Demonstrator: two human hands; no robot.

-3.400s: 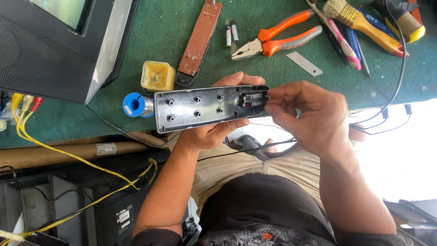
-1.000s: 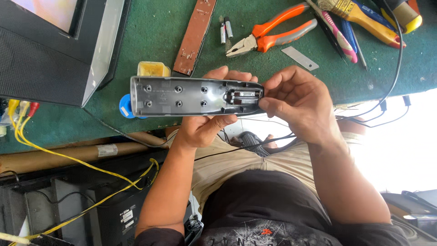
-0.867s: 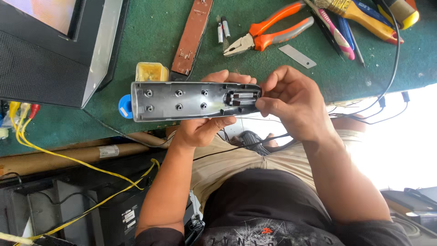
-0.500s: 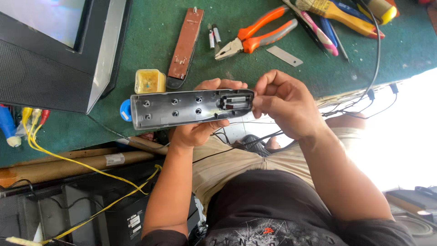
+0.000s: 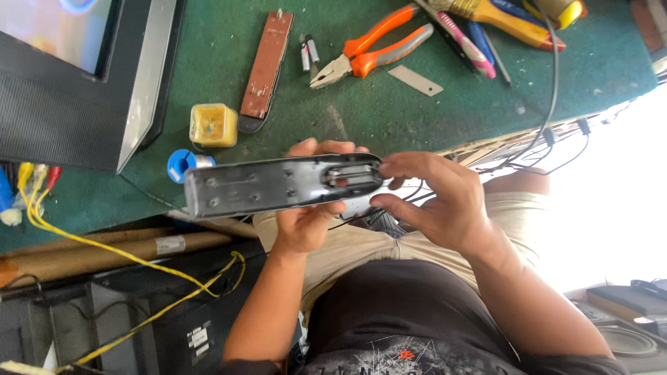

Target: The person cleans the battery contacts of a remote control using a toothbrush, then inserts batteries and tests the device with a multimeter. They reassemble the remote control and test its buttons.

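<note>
A long grey remote-control shell (image 5: 278,186) lies level above the person's lap, just off the near edge of the green counter (image 5: 417,118), its inner side up with an open battery bay at one end. The left hand (image 5: 309,215) cradles it from below, fingers curled over the far edge and closed on the shell. The right hand (image 5: 434,201) meets the bay end, thumb and fingertips pinched on that end; thin black wires run beneath it.

Taking the shell as the landmark: just beyond its far end sits one blue spool (image 5: 182,164), and past that one yellow square tub (image 5: 212,125). Beyond the shell's middle lies one long brown circuit board (image 5: 266,69), with two small cylindrical batteries (image 5: 309,53) side by side next to it. Further to the right of those rests one pair of orange-handled pliers (image 5: 368,50), then one small flat grey strip (image 5: 415,80). Farther still, several tool handles in pink, blue and yellow cluster at the counter's far corner. Off the shell's far end stands one dark screen (image 5: 76,83), and below it yellow cables (image 5: 104,243) trail past a brown tube carrying one small white label (image 5: 170,244).
</note>
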